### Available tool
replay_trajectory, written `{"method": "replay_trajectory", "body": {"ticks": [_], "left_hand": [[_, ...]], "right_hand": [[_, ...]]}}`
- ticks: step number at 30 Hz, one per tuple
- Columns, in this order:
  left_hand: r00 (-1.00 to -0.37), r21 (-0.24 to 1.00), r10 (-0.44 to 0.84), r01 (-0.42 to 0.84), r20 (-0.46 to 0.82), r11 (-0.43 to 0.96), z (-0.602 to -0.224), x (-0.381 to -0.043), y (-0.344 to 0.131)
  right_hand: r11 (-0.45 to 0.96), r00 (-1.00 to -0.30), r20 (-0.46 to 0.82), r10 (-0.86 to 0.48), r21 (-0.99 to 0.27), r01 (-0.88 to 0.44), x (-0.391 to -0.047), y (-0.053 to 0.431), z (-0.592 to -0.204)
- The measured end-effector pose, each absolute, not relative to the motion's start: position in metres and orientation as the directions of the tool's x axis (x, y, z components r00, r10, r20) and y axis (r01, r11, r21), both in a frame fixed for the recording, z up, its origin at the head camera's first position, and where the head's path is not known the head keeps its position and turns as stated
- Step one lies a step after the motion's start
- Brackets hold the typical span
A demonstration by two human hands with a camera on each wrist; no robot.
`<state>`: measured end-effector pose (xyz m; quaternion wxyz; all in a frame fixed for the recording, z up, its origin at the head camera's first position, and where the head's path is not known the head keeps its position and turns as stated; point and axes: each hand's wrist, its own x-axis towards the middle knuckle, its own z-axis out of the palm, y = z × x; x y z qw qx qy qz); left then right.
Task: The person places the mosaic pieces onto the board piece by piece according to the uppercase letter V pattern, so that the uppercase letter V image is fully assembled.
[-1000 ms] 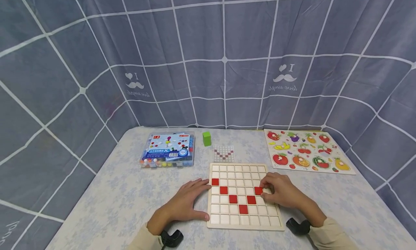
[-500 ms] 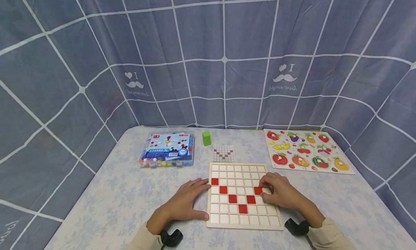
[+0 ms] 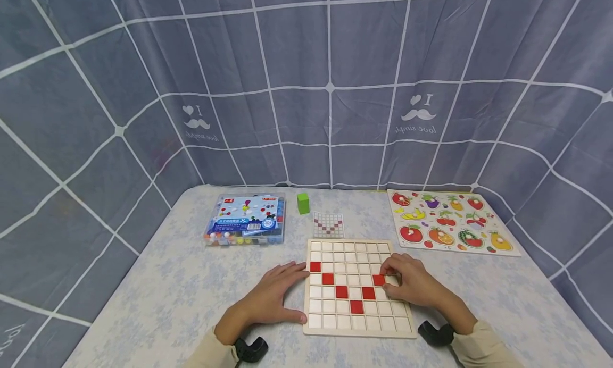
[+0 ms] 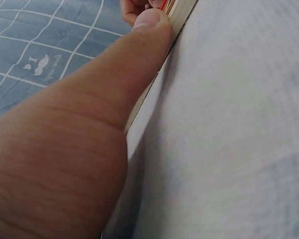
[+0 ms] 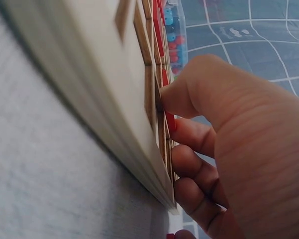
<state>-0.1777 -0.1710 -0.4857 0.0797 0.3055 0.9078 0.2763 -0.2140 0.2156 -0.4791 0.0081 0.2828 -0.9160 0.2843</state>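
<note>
A square wooden grid board [image 3: 404,326] with pale cells lies before me, several red tiles making a V across it. My left hand [image 3: 274,298] rests on the table at the board's left side, fingers spread, fingertips and thumb tip right at its edge. At the right end of the V, my right hand [image 3: 413,281] holds a red tile [image 3: 378,280] between thumb and index finger. In the right wrist view that red tile [image 5: 170,119] sits at a cell, with the other fingers curled over the board. Another small red piece [image 5: 170,236] shows beside a fingertip at the bottom.
A printed pattern card [image 3: 328,225] with a V lies behind the board, near a green block [image 3: 303,203]. At back left is a clear case [image 3: 245,219] of coloured balls. A fruit puzzle board [image 3: 452,222] lies at back right, before a grey-blue curtain [image 3: 306,118].
The head view has shifted very slightly. Both hands, the board and the red tiles keep the same places relative to one another.
</note>
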Motion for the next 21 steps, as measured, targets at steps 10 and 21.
{"method": "replay_trajectory", "body": {"ticks": [10,21], "left_hand": [[-0.806,0.549,0.592,0.503,0.02,0.667,-0.4872,-0.1772,-0.1714],[-0.807,0.544,0.591,0.502,0.015,0.672,-0.4879,-0.1778,-0.1709]], "right_hand": [[0.653,-0.819,0.197,-0.539,-0.516,-0.554,-0.2137,0.2162,-0.4804],[0.629,-0.807,0.189,-0.56,-0.537,-0.563,-0.2123,0.2186,-0.4795]]}}
